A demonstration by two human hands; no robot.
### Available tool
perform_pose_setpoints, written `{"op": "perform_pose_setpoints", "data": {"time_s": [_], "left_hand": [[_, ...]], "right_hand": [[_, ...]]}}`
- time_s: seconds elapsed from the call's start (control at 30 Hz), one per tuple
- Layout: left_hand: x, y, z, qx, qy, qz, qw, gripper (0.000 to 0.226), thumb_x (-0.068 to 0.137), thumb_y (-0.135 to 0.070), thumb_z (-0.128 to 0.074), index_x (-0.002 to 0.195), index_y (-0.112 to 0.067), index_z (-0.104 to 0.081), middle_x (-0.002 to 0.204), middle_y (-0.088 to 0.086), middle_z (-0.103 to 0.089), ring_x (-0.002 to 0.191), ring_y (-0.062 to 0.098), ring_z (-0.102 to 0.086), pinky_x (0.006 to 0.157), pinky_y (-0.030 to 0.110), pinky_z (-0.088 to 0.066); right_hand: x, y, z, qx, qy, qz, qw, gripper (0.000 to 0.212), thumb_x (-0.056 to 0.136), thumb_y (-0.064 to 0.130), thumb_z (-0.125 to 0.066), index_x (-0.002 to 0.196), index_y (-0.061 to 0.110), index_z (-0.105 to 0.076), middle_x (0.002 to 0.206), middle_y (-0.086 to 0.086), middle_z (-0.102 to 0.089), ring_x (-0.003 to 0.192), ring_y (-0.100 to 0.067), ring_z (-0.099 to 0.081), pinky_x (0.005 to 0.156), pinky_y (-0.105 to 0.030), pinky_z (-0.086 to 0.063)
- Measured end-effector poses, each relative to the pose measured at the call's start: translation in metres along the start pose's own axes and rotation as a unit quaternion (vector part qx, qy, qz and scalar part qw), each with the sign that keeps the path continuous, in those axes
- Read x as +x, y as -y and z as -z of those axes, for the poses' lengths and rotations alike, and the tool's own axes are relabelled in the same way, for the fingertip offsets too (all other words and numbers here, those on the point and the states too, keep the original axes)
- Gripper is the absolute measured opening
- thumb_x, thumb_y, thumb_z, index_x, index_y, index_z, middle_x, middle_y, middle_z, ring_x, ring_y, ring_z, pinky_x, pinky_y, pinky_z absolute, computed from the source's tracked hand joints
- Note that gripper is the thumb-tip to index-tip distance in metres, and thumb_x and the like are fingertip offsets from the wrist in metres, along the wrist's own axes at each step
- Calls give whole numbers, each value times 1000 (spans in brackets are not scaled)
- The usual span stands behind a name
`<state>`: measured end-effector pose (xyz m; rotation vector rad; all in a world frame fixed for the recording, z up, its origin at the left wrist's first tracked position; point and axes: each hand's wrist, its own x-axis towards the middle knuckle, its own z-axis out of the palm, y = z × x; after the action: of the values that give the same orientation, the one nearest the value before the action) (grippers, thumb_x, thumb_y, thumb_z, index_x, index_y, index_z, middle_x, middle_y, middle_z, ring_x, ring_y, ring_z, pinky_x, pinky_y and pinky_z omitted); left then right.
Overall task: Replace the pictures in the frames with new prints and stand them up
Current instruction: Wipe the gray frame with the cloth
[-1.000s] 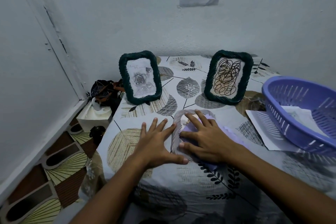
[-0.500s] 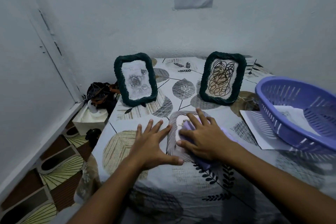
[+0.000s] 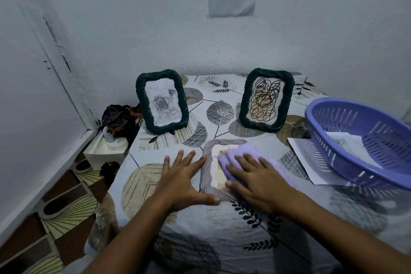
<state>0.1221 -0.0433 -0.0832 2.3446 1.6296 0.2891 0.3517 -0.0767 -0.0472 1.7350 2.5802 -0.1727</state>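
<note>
A grey woven frame [image 3: 205, 169] lies flat on the table in front of me. My right hand [image 3: 255, 179] presses a folded lilac cloth [image 3: 239, 153] onto its glass with straight fingers. My left hand [image 3: 181, 181] lies flat on the tablecloth against the frame's left edge, thumb along its near corner. Two dark green woven frames stand upright behind: the left one [image 3: 162, 101] shows a grey rose print, the right one [image 3: 265, 100] a scribble drawing.
A lilac plastic basket [image 3: 364, 140] holding paper sits at the right, on top of a loose printed sheet [image 3: 304, 158]. Left of the table, on the floor, are a white box [image 3: 106, 151] and a dark bag [image 3: 117, 118]. Walls close in behind and left.
My right hand has slid the cloth toward the right and near side of the flat frame, baring more of its glass. The left hand has stayed put.
</note>
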Motion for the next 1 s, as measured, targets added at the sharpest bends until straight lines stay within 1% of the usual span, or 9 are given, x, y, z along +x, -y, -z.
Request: {"op": "perform_pose_setpoints", "data": {"time_s": [0.13,0.27,0.37,0.5,0.63,0.73,0.83,0.93,1.0], "left_hand": [[-1,0,0,0,1,0,1000,127,40,-102,-42,150,-47,-8,162,-11,-1,148,14,14,117,52,13],[-1,0,0,-3,0,1,1000,128,40,-102,-42,150,-45,-11,162,-11,-2,147,13,14,117,51,14],[-1,-1,0,1,0,3,1000,129,39,-102,-40,150,-44,-12,162,-11,-2,147,12,15,117,51,13],[0,-1,0,10,3,4,1000,131,36,-104,-36,151,-44,-12,162,-11,-1,147,13,15,117,50,14],[0,-1,2,15,6,3,1000,131,37,-104,-36,151,-44,-11,162,-11,1,147,13,15,117,51,14],[-1,-2,2,14,10,5,1000,131,37,-103,-37,151,-45,-10,162,-11,2,147,13,16,116,50,15],[-1,-1,1,16,11,6,1000,129,40,-102,-39,151,-45,-8,161,-12,3,147,13,17,116,51,15],[0,-1,1,18,12,7,1000,128,41,-102,-40,151,-45,-7,161,-11,4,146,13,18,116,52,14],[0,-1,1,22,12,6,1000,129,41,-102,-39,151,-44,-7,162,-11,3,147,14,17,116,52,14]], "right_hand": [[25,-15,0,-6,3,-11,1000,112,58,80,27,153,30,-9,161,-3,-6,148,-25,1,118,-48,-1],[45,-6,1,17,6,3,1000,93,75,75,7,153,26,-5,161,-5,-1,148,-25,6,118,-46,5],[43,3,1,22,9,38,999,100,69,75,13,153,27,-10,161,-4,-3,148,-22,1,118,-43,6],[25,-6,8,15,2,78,997,93,76,74,10,148,30,-30,159,-1,-17,146,-20,-17,117,-40,-4],[24,-26,17,-28,5,63,998,68,92,59,-5,141,33,-44,156,1,-30,142,-20,-27,116,-39,-13],[37,-38,19,-46,-8,41,998,70,91,57,-2,135,33,-50,149,2,-41,134,-25,-34,107,-40,-28],[48,-43,22,-24,-21,27,999,48,102,45,-18,139,31,-46,149,-2,-41,139,-29,-28,108,-41,-31],[56,-42,23,17,-5,10,1000,50,103,44,-21,150,27,-26,157,-2,-27,146,-29,-15,115,-41,-23],[61,-41,20,31,7,14,999,51,103,45,-20,150,28,-27,159,2,-19,147,-29,-9,117,-43,-17]]}}
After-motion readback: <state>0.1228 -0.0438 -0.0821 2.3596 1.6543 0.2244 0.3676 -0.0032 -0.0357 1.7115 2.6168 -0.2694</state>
